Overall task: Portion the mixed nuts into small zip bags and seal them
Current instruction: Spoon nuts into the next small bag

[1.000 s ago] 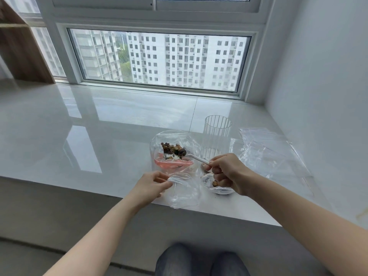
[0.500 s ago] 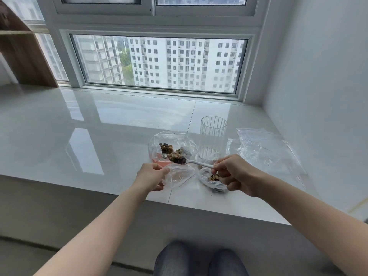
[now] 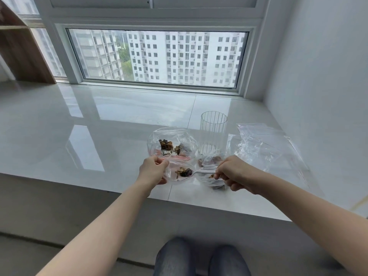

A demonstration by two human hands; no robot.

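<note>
My left hand (image 3: 152, 169) pinches the rim of a small clear bag (image 3: 179, 172), thumb and fingers curled on the plastic and holding its mouth open near the front edge of the ledge (image 3: 99, 124). My right hand (image 3: 232, 173) is curled round the handle of a spoon (image 3: 203, 172), whose bowl sits inside the bag's mouth with a heap of mixed nuts (image 3: 183, 172) on it.

Just behind the small bag lies a larger bag (image 3: 172, 142) with a red strip and more nuts in it. A ribbed clear glass (image 3: 213, 129) stands upright behind and to the right, near my right hand. Under and beside that hand sits another small bag (image 3: 213, 180) holding a few nuts, partly covered by my knuckles, and one more lumpy bag (image 3: 211, 159) lies between it and the glass. A loose pile of empty bags (image 3: 264, 144) spreads out to the right, toward the wall (image 3: 318, 76).

The ledge is glossy white stone, mirroring the window (image 3: 157, 56), which looks out on apartment blocks. A wooden shelf (image 3: 22, 48) is cut off at the left. My knees (image 3: 199, 257) show at the bottom edge.

The clear bags overlap so much that I cannot tell where each one ends, and I cannot tell whether any is sealed.
</note>
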